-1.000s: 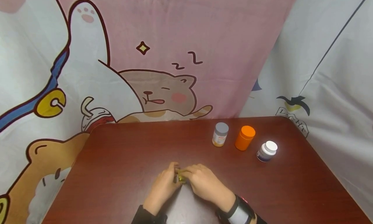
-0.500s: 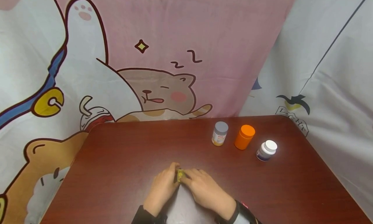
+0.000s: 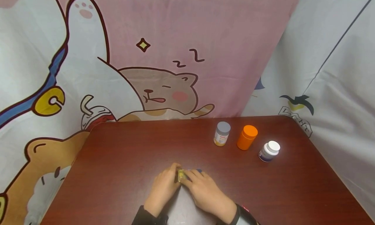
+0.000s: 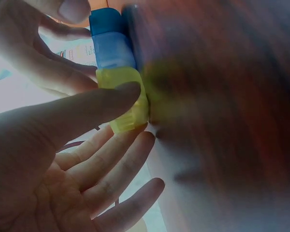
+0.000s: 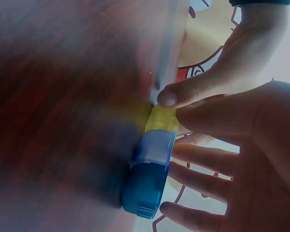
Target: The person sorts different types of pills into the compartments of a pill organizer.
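Note:
A pill organizer (image 3: 181, 175) with yellow, pale blue and dark blue compartments lies on the table between the two hands; from the head view the right hand covers most of it. My left hand (image 3: 164, 184) holds its yellow end, the thumb on the near side and fingers on the far side, as the left wrist view shows. The thumb of my right hand (image 3: 205, 189) touches the yellow compartment. In the right wrist view the other right fingers lie fairly straight along the side of the pill organizer (image 5: 147, 186). Its visible lids look closed.
Beyond the hands, toward the back right of the brown table (image 3: 131, 147), stand a grey-capped bottle (image 3: 221, 134), an orange bottle (image 3: 247, 138) and a white bottle (image 3: 269, 151). A printed cloth (image 3: 228, 56) hangs behind the table.
The right thumb and fingers have come down lower over the yellow compartment and shifted slightly. The left hand has kept its hold, and a dark blue end now shows beyond the right hand.

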`<action>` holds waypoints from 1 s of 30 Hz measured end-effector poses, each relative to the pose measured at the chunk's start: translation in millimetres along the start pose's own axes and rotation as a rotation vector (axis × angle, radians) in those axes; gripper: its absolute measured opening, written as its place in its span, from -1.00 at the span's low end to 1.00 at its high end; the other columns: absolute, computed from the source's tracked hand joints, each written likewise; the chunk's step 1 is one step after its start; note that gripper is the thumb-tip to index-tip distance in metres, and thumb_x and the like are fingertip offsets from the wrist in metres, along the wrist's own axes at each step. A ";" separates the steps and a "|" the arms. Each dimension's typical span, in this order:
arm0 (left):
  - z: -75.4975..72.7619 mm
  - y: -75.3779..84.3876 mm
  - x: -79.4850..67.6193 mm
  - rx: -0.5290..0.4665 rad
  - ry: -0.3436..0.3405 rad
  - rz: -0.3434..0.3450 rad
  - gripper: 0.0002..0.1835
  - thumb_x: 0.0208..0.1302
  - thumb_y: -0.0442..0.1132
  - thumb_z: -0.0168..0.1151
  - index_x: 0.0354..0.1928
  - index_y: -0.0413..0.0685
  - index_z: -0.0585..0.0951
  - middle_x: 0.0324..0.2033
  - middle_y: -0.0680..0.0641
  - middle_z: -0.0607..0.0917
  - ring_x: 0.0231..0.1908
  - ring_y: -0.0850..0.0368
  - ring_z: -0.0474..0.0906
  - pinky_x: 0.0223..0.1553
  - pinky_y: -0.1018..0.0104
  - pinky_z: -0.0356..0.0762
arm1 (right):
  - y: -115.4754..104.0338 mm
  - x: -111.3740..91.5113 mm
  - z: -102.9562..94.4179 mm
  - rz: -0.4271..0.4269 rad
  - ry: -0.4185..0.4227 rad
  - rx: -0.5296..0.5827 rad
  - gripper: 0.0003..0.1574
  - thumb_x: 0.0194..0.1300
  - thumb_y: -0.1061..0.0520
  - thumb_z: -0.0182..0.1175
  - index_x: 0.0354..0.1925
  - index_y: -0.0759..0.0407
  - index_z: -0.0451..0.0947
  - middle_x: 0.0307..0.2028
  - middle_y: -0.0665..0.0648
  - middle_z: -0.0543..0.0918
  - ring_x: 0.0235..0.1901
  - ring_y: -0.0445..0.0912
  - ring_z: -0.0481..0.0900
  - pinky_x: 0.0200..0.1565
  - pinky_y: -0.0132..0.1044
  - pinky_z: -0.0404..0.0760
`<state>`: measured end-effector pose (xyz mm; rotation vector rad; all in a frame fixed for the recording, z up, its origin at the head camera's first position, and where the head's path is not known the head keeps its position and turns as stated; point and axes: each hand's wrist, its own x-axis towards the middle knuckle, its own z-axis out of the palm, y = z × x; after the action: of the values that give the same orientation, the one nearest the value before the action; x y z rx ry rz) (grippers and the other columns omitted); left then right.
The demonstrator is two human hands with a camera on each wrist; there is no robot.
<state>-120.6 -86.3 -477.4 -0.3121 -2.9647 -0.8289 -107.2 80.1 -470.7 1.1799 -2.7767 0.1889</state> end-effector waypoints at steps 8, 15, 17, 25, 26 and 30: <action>0.5 0.6 0.1 0.006 0.002 0.000 -0.49 -0.16 -0.28 0.46 -0.05 -0.11 0.56 -0.22 -0.20 0.75 -0.28 -0.13 0.64 -0.33 -0.13 0.65 | 3.9 -0.7 3.9 0.029 -0.019 0.047 -0.55 0.24 0.07 0.14 0.12 -0.05 0.53 0.21 0.13 0.49 0.16 0.00 0.40 0.06 0.12 0.57; 2.6 -0.7 0.0 0.016 0.014 0.011 -0.48 -0.16 -0.27 0.46 -0.04 -0.12 0.56 -0.19 -0.20 0.75 -0.27 -0.13 0.64 -0.33 -0.11 0.66 | 1.0 -2.1 0.3 0.040 -0.039 0.042 -0.51 0.21 0.02 0.18 0.14 -0.04 0.51 0.23 0.12 0.48 0.18 -0.01 0.38 0.04 0.12 0.58; 2.1 -1.0 -0.8 0.017 0.014 0.011 -0.48 -0.16 -0.28 0.46 -0.04 -0.12 0.56 -0.17 -0.21 0.74 -0.26 -0.14 0.64 -0.32 -0.11 0.66 | -1.3 -1.6 -1.1 0.047 -0.048 0.037 -0.48 0.19 0.00 0.20 0.15 -0.04 0.50 0.24 0.11 0.47 0.20 -0.01 0.37 0.04 0.12 0.57; 2.1 -1.5 -1.0 0.028 0.005 0.015 -0.45 -0.15 -0.30 0.45 0.00 -0.15 0.56 -0.11 -0.22 0.72 -0.20 -0.13 0.64 -0.27 -0.12 0.67 | -4.6 -0.9 1.4 0.060 -0.021 0.028 -0.45 0.17 -0.01 0.22 0.15 0.00 0.47 0.24 0.13 0.46 0.20 0.01 0.37 0.05 0.09 0.57; 2.5 -1.2 -1.0 0.030 0.006 0.018 -0.45 -0.16 -0.30 0.45 0.00 -0.14 0.56 -0.11 -0.22 0.72 -0.20 -0.13 0.64 -0.27 -0.12 0.67 | -4.2 -1.2 2.2 0.060 -0.014 0.030 -0.45 0.16 -0.01 0.23 0.14 0.00 0.47 0.24 0.13 0.47 0.20 0.01 0.37 0.05 0.09 0.58; 2.5 0.6 -2.5 0.042 0.016 0.017 -0.44 -0.16 -0.30 0.46 0.01 -0.11 0.57 -0.08 -0.20 0.72 -0.14 -0.14 0.62 -0.23 -0.18 0.65 | -2.3 -3.1 3.6 0.067 -0.007 0.062 -0.44 0.16 -0.02 0.24 0.14 0.01 0.48 0.25 0.12 0.46 0.20 0.01 0.37 0.08 0.07 0.56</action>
<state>-118.0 -85.0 -479.5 -0.3263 -2.9560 -0.7625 -103.6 80.2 -474.5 1.1028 -2.8380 0.2797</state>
